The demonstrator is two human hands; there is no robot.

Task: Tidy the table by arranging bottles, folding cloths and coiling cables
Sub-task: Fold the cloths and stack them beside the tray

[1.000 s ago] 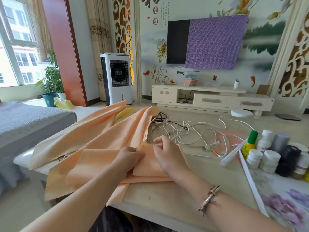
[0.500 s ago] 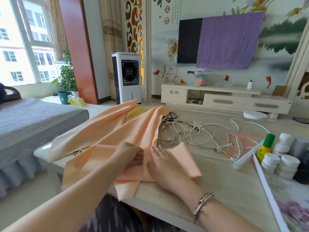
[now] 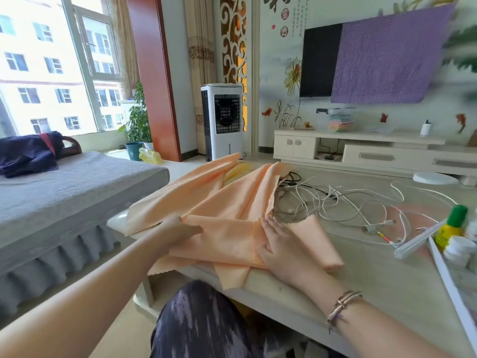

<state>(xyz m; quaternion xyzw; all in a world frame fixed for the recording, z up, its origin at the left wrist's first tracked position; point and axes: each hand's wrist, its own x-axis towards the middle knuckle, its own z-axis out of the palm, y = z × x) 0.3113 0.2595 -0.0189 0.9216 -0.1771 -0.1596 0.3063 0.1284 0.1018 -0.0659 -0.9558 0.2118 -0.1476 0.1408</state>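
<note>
At the near edge of the table (image 3: pixel 361 275), both hands lie on a peach cloth (image 3: pixel 227 228). The right hand (image 3: pixel 281 244) presses flat on it with fingers straight and spread, gripping nothing; a bracelet (image 3: pixel 343 304) circles that wrist. The left hand (image 3: pixel 178 229) rests on the cloth's left part, fingers stretched toward the right hand and relaxed, not curled round the fabric as far as can be seen. A folded flap of the cloth lies just right of the right hand, and one corner hangs over the table's edge above the person's patterned lap. The rest of the cloth runs away in long creased folds toward the far left corner, partly over something yellow (image 3: pixel 237 171). Beside it to the right sprawls a loose tangle of white cables (image 3: pixel 335 205). Farther right, near the picture's edge, stand a green-capped yellow bottle (image 3: pixel 451 228) and white jars (image 3: pixel 460 250), with a white bar (image 3: pixel 415 240) lying slantwise beside them.
</note>
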